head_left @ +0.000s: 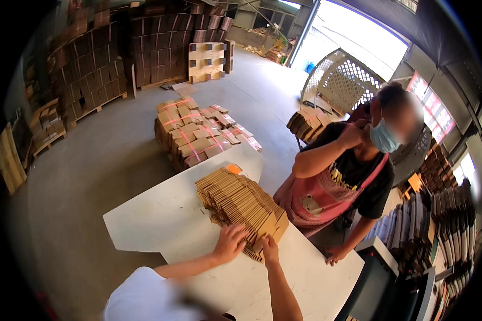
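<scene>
A fanned stack of flat brown cardboard pieces (235, 198) leans across the white table (171, 214) in front of me. My left hand (230, 244) rests against the stack's near left side, its fingers stretched out over the cardboard edges. At the near right end, my right hand (270, 249) pinches the edge of the outermost cardboard sheet (270, 226). How many sheets are between those fingers is hidden. A small orange piece (234, 168) lies at the stack's far end.
Across the table stands a person (332, 182) in a mask and pink apron, one hand on the tabletop. Strapped cardboard bundles (198, 131) sit on the floor beyond. Loaded pallets line the back left; a machine (375, 283) and cardboard stacks (450, 230) are at right.
</scene>
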A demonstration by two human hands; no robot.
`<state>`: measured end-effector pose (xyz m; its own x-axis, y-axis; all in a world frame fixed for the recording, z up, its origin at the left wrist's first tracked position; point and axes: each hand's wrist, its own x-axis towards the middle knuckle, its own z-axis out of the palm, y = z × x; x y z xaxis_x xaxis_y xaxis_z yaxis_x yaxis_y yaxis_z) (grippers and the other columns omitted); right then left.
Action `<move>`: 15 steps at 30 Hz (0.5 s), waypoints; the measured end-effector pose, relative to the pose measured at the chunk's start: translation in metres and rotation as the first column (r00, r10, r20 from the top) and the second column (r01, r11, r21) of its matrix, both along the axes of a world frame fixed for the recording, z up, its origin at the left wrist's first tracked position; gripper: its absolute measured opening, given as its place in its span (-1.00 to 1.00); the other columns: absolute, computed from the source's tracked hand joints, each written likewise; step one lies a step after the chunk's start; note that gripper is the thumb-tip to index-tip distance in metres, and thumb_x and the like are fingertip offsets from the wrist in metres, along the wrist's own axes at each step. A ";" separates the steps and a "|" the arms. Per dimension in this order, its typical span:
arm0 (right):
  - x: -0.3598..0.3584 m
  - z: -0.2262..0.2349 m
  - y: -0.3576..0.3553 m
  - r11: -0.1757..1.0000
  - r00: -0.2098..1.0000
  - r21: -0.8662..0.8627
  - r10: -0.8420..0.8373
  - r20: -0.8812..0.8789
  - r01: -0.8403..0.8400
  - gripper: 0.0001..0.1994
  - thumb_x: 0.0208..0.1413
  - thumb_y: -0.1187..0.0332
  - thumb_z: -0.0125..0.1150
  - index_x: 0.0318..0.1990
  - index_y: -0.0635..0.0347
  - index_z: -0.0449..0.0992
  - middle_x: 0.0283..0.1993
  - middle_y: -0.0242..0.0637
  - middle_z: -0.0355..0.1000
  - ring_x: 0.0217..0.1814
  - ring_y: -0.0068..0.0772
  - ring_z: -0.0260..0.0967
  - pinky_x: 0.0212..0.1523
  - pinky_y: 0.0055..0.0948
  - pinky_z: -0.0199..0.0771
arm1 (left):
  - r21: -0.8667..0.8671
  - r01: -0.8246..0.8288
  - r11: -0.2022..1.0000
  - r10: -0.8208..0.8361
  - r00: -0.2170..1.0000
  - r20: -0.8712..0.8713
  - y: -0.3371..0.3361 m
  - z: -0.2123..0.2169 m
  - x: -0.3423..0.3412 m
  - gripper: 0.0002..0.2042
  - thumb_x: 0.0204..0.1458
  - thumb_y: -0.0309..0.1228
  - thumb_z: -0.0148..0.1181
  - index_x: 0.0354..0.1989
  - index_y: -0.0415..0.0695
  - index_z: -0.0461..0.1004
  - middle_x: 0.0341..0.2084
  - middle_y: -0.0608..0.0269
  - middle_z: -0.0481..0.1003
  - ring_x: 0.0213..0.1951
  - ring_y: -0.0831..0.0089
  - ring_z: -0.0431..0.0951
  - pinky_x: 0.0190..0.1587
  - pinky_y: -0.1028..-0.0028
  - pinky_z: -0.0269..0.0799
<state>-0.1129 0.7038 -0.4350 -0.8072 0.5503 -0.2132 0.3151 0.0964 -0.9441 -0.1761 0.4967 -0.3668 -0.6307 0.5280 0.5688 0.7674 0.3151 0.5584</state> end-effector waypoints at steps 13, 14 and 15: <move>0.295 0.035 -0.140 0.990 0.966 -0.139 0.060 0.251 -0.026 -0.61 0.23 0.22 0.02 0.10 0.30 0.36 -0.06 -0.11 0.48 -0.08 -0.25 0.48 -0.15 -0.36 0.47 | -0.066 0.699 0.713 -0.503 0.574 0.647 -0.031 -0.067 0.144 -0.75 0.12 -0.33 0.07 -0.05 -0.10 0.43 -0.23 0.10 0.52 -0.15 0.15 0.50 -0.09 0.25 0.40; 0.310 0.046 -0.148 0.987 0.956 -0.159 0.027 0.291 0.020 -0.63 0.21 0.25 0.03 0.09 0.28 0.36 0.02 -0.08 0.44 0.02 -0.20 0.44 -0.06 -0.26 0.44 | -0.085 0.764 0.639 -0.507 0.502 0.700 -0.025 -0.057 0.143 -0.75 0.14 -0.32 0.05 -0.04 -0.11 0.43 -0.25 0.08 0.53 -0.17 0.14 0.51 -0.11 0.24 0.41; 0.322 0.055 -0.156 0.982 0.947 -0.179 -0.002 0.320 0.062 -0.63 0.21 0.25 0.03 0.08 0.28 0.36 0.01 -0.09 0.44 0.01 -0.21 0.44 -0.07 -0.27 0.45 | -0.031 0.833 0.552 -0.557 0.396 0.730 -0.020 -0.053 0.148 -0.73 0.17 -0.27 0.00 -0.04 -0.12 0.42 -0.29 0.07 0.53 -0.22 0.13 0.52 -0.15 0.26 0.41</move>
